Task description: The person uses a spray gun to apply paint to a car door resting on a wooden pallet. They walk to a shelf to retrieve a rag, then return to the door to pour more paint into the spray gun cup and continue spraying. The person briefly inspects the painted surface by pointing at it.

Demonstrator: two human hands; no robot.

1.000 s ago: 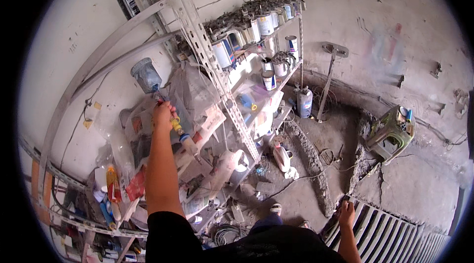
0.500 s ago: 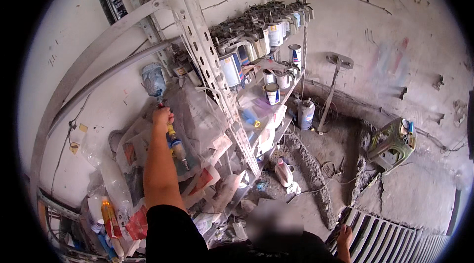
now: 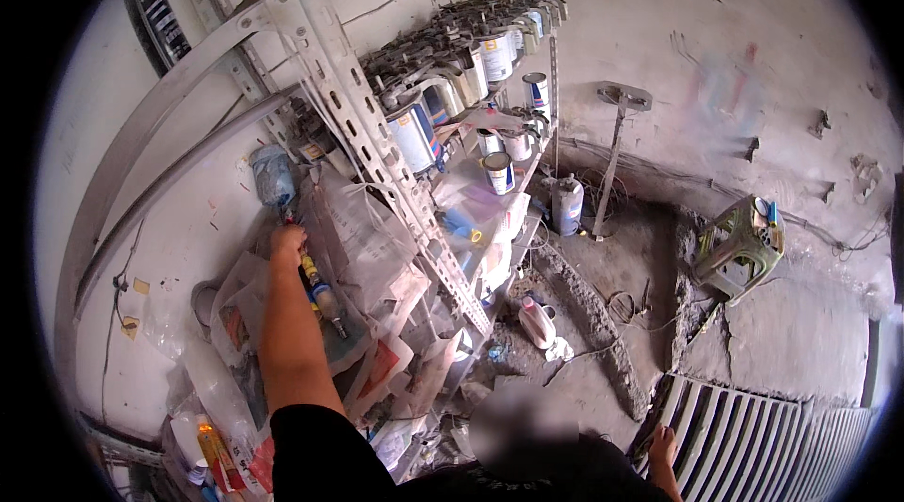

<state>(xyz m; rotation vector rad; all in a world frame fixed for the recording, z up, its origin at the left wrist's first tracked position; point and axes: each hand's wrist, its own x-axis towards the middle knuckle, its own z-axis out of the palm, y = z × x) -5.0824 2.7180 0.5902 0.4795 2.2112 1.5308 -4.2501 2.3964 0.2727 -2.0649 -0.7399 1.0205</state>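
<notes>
Yellow-and-blue, the slim tube-like tool (image 3: 318, 290) slants down among the crumpled plastic bags (image 3: 363, 238) on the metal rack (image 3: 377, 139), and the left hand (image 3: 287, 243) is closed around its upper end. Over the last second that hand has slid lower along the shelf front, its grip unchanged, so the tool looks to be coming out of the clutter. Just above the knuckles sits a pale blue bottle (image 3: 273, 174). The right hand (image 3: 662, 450) hangs well apart near the ribbed radiator (image 3: 753, 427), fingers loosely spread, holding nothing. Farther up, paint tins (image 3: 499, 172) crowd the shelves.
</notes>
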